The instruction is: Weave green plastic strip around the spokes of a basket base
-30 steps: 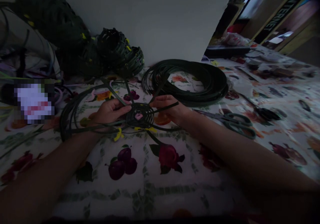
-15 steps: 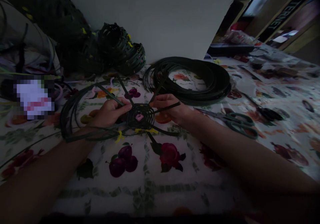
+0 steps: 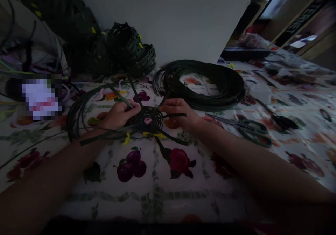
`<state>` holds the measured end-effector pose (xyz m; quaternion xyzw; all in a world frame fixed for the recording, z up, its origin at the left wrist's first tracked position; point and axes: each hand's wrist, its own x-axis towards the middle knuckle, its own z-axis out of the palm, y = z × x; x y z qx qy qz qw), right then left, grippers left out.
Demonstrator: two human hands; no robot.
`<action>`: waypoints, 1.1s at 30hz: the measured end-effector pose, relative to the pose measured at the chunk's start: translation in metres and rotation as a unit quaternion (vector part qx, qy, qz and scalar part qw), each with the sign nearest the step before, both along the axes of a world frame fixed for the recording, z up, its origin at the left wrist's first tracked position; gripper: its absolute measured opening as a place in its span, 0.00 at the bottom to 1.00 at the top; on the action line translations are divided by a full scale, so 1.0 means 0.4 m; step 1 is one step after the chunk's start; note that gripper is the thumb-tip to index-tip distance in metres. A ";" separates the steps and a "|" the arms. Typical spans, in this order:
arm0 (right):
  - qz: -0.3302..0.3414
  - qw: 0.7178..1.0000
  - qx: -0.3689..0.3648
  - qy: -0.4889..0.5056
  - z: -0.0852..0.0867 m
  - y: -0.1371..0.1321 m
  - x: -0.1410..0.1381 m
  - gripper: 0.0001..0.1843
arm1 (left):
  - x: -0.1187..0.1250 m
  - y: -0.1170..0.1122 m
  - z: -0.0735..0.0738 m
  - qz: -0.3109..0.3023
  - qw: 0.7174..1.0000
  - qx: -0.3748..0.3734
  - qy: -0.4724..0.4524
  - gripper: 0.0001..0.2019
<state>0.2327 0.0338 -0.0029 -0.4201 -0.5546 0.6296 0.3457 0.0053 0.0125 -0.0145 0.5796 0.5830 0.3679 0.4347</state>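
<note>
A small round woven base (image 3: 148,125) of dark green strips lies on the table, with a pink piece at its centre and strips sticking out like spokes. My left hand (image 3: 122,114) pinches its upper left side, thumb and fingers closed on a spoke strip (image 3: 118,95). At the upper right edge my right hand (image 3: 180,111) is closed, fingertips gripping another strip (image 3: 168,96). Yellow ties (image 3: 154,135) show along the near edge of the weave. Loose loops of strip (image 3: 70,114) curve out to the left, around my left wrist.
A large coil of dark green strip (image 3: 228,88) lies behind my right hand. Scissors (image 3: 252,130) rest to the right, near a dark-headed tool (image 3: 285,121). Woven green baskets (image 3: 123,40) stand at the back left against a pale panel (image 3: 178,21). The tablecloth (image 3: 110,203) is fruit-patterned.
The view has shifted slightly, moving most things a little to the right. The loose strips by my left wrist have shifted. Both hands keep their hold on the weave.
</note>
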 end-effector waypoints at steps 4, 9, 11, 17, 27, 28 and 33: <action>-0.021 1.000 0.014 0.010 -0.002 0.018 0.014 0.11 | -0.007 -0.003 0.020 -0.026 0.985 -0.072 -0.152 0.16; -0.032 0.999 0.001 0.011 -0.006 0.030 0.023 0.12 | -0.012 0.000 0.028 -0.071 0.992 -0.062 -0.089 0.12; -0.031 0.999 0.003 0.007 -0.006 0.028 0.021 0.12 | -0.013 0.004 0.021 -0.088 0.994 -0.049 -0.052 0.14; -0.020 1.000 0.012 -0.001 0.000 0.016 0.017 0.13 | -0.019 0.006 0.013 -0.069 0.995 -0.006 0.072 0.16; -0.009 0.999 -0.030 0.008 0.000 0.014 0.016 0.13 | -0.008 -0.007 0.025 -0.113 0.992 -0.027 0.052 0.22; -0.008 0.999 -0.036 0.012 -0.004 0.018 0.020 0.14 | -0.007 -0.009 0.026 -0.117 0.992 -0.032 0.029 0.22; -0.002 0.998 -0.046 0.030 -0.012 0.030 0.034 0.14 | -0.002 -0.020 0.031 -0.071 0.989 -0.045 -0.124 0.18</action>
